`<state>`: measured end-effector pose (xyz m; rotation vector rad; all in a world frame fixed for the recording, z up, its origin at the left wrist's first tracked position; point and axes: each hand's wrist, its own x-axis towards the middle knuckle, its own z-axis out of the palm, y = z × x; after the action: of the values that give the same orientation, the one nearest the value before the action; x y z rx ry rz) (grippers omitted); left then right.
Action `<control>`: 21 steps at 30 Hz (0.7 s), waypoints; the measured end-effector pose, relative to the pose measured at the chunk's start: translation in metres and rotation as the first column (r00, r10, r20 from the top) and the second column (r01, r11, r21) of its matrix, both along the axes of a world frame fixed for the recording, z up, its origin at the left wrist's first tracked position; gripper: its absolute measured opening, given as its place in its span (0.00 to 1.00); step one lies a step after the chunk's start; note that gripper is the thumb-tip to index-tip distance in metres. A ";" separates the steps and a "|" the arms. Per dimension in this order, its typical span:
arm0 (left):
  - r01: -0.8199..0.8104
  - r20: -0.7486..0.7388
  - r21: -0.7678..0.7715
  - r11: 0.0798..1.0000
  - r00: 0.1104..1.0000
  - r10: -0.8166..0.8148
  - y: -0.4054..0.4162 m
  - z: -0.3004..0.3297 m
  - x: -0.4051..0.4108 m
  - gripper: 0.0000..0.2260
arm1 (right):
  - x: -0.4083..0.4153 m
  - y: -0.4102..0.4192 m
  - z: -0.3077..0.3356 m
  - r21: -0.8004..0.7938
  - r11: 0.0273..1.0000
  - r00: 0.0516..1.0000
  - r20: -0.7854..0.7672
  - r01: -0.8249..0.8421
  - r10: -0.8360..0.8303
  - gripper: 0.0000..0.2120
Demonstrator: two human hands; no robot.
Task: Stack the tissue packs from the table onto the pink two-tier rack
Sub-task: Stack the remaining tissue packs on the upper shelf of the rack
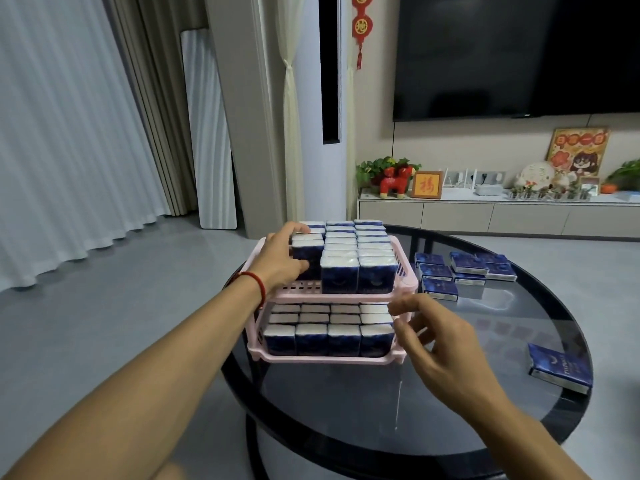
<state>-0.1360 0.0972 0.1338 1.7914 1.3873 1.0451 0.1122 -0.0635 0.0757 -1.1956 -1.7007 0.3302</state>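
Note:
The pink two-tier rack [407, 284] stands on a round dark glass table [450, 427]. Both tiers hold rows of upright blue-and-white tissue packs. My left hand [278, 259] grips the front pack of the top tier's left row [306, 252], thumb at its front, fingers over the top. My right hand [440, 341] hovers just right of the rack's front corner, fingers spread, holding nothing. Several loose packs [464, 271] lie flat on the table behind and right of the rack. One more pack [559, 368] lies near the table's right edge.
A TV cabinet [485, 213] with ornaments and plants stands against the far wall under a wall-mounted television. Curtains and a tall white unit are at the left. Grey floor surrounds the table.

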 end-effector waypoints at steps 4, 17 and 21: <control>0.047 -0.092 0.018 0.999 0.995 -0.045 -0.005 0.000 0.003 0.38 | 0.002 0.002 -0.002 -0.003 1.000 1.000 0.021 0.004 -0.004 0.11; 0.126 -0.142 -0.036 0.991 0.981 -0.130 0.012 -0.001 -0.002 0.41 | 0.014 0.005 -0.008 -0.073 0.995 0.992 0.107 0.071 -0.063 0.07; 0.083 -0.121 -0.037 0.996 0.989 -0.087 0.012 -0.003 -0.005 0.40 | 0.021 0.007 -0.011 -0.099 0.992 0.989 0.137 0.072 -0.058 0.08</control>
<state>-0.1407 0.1094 0.1313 1.9007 1.3786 0.8772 0.1330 -0.0567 0.0649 -1.3735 -1.7723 0.3075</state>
